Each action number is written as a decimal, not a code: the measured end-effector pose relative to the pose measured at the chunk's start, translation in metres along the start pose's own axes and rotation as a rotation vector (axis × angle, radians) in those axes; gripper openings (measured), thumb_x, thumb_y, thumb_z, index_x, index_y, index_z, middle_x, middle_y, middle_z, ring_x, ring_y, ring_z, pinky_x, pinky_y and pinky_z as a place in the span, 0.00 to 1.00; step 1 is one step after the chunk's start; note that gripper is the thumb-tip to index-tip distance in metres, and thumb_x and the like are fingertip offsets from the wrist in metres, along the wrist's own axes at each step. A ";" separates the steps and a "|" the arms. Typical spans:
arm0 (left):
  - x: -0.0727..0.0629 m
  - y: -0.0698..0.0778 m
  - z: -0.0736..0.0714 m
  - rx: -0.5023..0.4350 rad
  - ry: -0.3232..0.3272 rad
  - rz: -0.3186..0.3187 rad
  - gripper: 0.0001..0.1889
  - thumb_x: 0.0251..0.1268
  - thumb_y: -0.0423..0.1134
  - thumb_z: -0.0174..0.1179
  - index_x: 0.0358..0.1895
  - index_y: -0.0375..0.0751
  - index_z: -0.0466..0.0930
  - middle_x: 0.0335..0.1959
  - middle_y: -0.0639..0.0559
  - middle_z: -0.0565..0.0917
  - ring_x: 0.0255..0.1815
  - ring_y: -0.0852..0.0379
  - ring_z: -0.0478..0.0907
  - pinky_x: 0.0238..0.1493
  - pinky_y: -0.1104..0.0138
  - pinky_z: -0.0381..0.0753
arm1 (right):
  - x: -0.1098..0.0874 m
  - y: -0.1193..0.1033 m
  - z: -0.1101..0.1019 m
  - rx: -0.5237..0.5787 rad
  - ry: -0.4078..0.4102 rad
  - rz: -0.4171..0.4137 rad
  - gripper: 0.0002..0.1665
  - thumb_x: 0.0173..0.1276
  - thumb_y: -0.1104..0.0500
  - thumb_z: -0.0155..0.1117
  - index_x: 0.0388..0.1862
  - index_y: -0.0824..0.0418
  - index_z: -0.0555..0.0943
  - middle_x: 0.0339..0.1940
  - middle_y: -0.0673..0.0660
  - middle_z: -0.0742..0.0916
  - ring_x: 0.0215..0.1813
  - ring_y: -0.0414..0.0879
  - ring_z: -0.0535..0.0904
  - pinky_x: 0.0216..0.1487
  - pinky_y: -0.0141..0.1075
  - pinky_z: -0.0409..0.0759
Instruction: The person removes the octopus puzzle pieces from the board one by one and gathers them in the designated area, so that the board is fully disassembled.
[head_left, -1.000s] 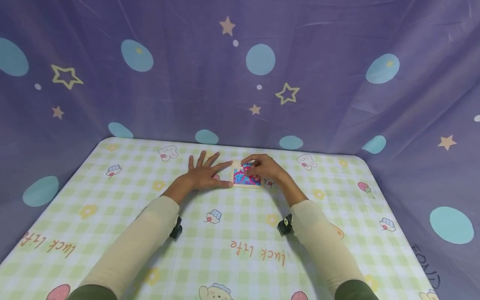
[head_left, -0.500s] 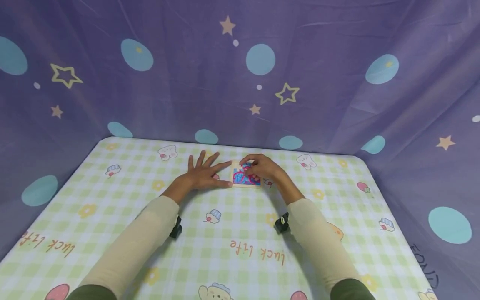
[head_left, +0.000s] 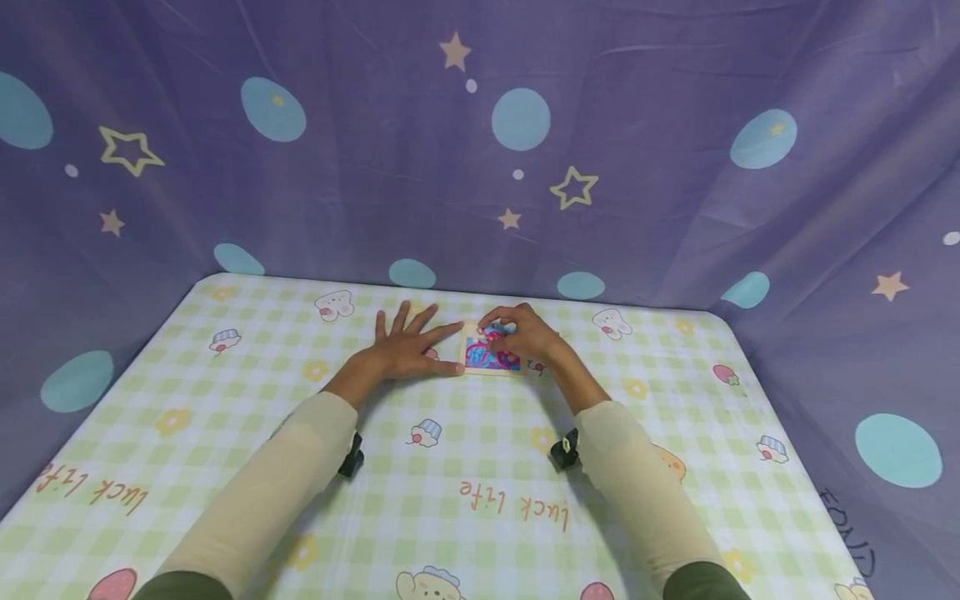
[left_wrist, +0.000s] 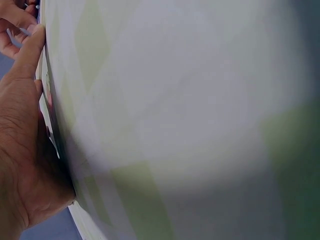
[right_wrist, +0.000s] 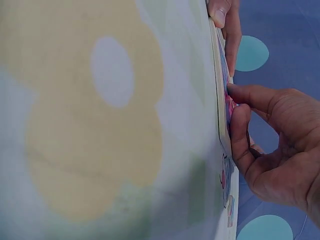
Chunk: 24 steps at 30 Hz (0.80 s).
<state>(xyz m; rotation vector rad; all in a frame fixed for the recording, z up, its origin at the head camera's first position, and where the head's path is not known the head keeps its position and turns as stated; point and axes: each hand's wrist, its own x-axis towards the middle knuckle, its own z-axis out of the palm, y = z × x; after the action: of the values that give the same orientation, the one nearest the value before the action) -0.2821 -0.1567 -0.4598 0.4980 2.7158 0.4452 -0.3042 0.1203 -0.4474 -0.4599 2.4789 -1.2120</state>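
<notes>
A small jigsaw puzzle [head_left: 487, 360] in a pale wooden frame [head_left: 495, 373] lies near the far side of the table, with a pink and blue picture. A bare pale patch shows at its upper left. My left hand [head_left: 405, 348] lies flat with fingers spread, its thumb and index fingertips at the frame's left edge. Over the puzzle's upper right, my right hand [head_left: 531, 335] has thumb and index finger curled about a blue and pink puzzle piece [head_left: 498, 330]. In the right wrist view, the fingertips [right_wrist: 241, 114] are right at the picture's surface; the fingers partly hide it.
A checked tablecloth [head_left: 360, 517] with printed cupcakes, flowers and lettering covers the table. Behind the far edge hangs a purple curtain [head_left: 337, 183] with stars and blue dots. A small dark wrist camera [head_left: 565, 450] sits under the right sleeve, another dark camera [head_left: 351, 457] under the left.
My right hand has shifted slightly left over the puzzle, and more of the blue piece shows between its fingers. My left hand stays at the frame's left edge.
</notes>
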 end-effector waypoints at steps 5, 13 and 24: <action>0.001 -0.003 0.001 -0.009 0.014 0.011 0.54 0.65 0.88 0.57 0.93 0.80 0.51 0.99 0.51 0.35 0.96 0.30 0.16 0.85 0.25 0.12 | -0.001 0.000 0.002 0.016 0.013 -0.014 0.22 0.77 0.66 0.75 0.68 0.58 0.87 0.80 0.72 0.71 0.30 0.42 0.82 0.37 0.31 0.86; 0.007 -0.006 0.004 -0.023 0.007 0.012 0.57 0.60 0.93 0.54 0.92 0.83 0.51 0.99 0.53 0.35 0.95 0.31 0.15 0.85 0.25 0.12 | 0.000 0.002 0.001 0.047 0.029 -0.031 0.26 0.75 0.69 0.76 0.70 0.60 0.86 0.73 0.71 0.76 0.28 0.41 0.82 0.35 0.31 0.86; 0.009 -0.009 0.005 -0.013 0.001 0.006 0.55 0.62 0.91 0.55 0.92 0.84 0.50 0.99 0.55 0.34 0.95 0.32 0.15 0.85 0.26 0.11 | 0.003 0.002 0.002 0.072 0.105 0.048 0.27 0.77 0.65 0.75 0.72 0.67 0.83 0.66 0.70 0.86 0.30 0.41 0.86 0.35 0.33 0.91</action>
<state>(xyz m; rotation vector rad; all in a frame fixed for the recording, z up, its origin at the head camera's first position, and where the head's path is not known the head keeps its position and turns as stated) -0.2905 -0.1596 -0.4699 0.5033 2.7112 0.4649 -0.3065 0.1186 -0.4509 -0.3242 2.5076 -1.3326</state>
